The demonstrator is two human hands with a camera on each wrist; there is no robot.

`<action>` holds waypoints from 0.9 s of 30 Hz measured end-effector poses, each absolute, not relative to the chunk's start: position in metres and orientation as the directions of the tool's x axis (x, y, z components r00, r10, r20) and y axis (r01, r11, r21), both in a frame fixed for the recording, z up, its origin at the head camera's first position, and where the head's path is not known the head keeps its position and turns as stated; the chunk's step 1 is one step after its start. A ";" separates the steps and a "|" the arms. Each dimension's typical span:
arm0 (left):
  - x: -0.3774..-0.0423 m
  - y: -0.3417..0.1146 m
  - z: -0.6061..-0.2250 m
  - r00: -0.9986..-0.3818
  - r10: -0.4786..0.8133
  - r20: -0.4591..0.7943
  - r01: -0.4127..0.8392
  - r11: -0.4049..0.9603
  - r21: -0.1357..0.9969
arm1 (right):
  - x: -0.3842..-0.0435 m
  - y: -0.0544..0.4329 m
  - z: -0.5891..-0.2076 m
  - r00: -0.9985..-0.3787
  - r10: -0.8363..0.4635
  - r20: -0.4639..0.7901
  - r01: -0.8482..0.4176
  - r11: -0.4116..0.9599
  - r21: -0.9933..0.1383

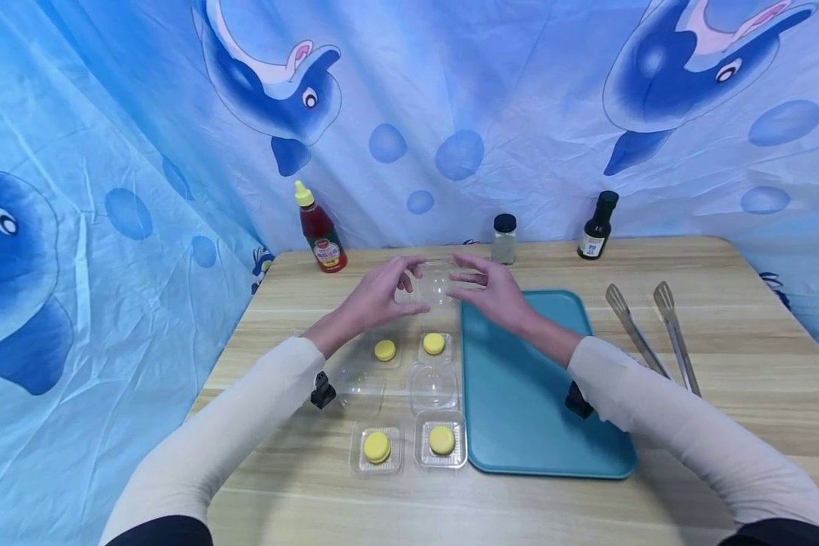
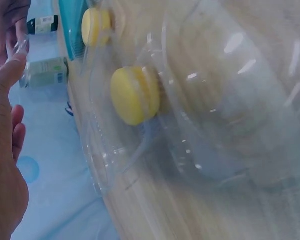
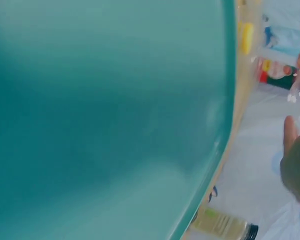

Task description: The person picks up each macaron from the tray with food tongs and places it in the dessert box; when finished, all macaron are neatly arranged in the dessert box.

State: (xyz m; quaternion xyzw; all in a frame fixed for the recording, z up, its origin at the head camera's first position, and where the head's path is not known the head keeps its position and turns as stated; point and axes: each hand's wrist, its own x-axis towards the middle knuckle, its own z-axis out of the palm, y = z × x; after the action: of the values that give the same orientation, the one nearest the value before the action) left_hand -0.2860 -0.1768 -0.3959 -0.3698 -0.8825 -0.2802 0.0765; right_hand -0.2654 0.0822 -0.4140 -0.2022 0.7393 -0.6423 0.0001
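Toward the back of the table, my left hand (image 1: 382,292) and right hand (image 1: 494,292) face each other across a clear plastic lid (image 1: 437,284). The left thumb and fingers pinch the lid's edge. On the other side, my right fingers are spread, with their tips close to its edge and the thumb standing apart. Just below the lid, a yellow macaron (image 1: 434,343) sits in a clear plastic base, and another macaron (image 1: 385,349) lies to its left. Nearer the front, two more yellow macarons (image 1: 377,447) rest in clear boxes whose domed lids (image 1: 433,387) lie folded back.
A teal tray (image 1: 546,455) lies under my right forearm, right of the boxes. Metal tongs (image 1: 679,334) are at the right. Along the back stand a red sauce bottle (image 1: 324,239), a black-capped jar (image 1: 503,243) and a dark bottle (image 1: 595,231), before a blue curtain (image 1: 423,91).
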 end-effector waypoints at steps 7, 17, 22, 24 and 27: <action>-0.276 -0.178 -0.395 -0.709 0.611 0.352 0.699 0.549 0.457 | -0.260 0.075 -0.404 -0.952 -0.185 0.245 -0.273 0.147 -0.951; -0.271 -0.188 -0.393 -0.776 0.615 0.138 0.518 0.498 0.696 | -0.248 0.074 -0.412 -0.693 -0.273 0.667 -0.721 0.288 -0.631; -0.271 -0.192 -0.392 -0.768 0.637 0.068 0.437 0.443 0.783 | -0.242 0.073 -0.418 -0.542 -0.305 0.783 -0.831 0.335 -0.444; -0.271 -0.192 -0.392 -0.770 0.636 0.052 0.416 0.439 0.796 | -0.240 0.073 -0.420 -0.525 -0.310 0.792 -0.839 0.341 -0.423; -0.272 -0.192 -0.395 -0.766 0.641 0.045 0.427 0.455 0.781 | -0.238 0.073 -0.422 -0.561 -0.335 0.757 -0.818 0.367 -0.444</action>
State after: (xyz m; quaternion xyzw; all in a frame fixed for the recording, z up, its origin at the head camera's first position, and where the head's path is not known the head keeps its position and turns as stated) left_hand -0.2716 -0.1921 -0.3948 -0.3165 -0.8432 -0.4149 -0.1290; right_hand -0.2377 0.0727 -0.4220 -0.3715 0.7759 -0.4227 -0.2851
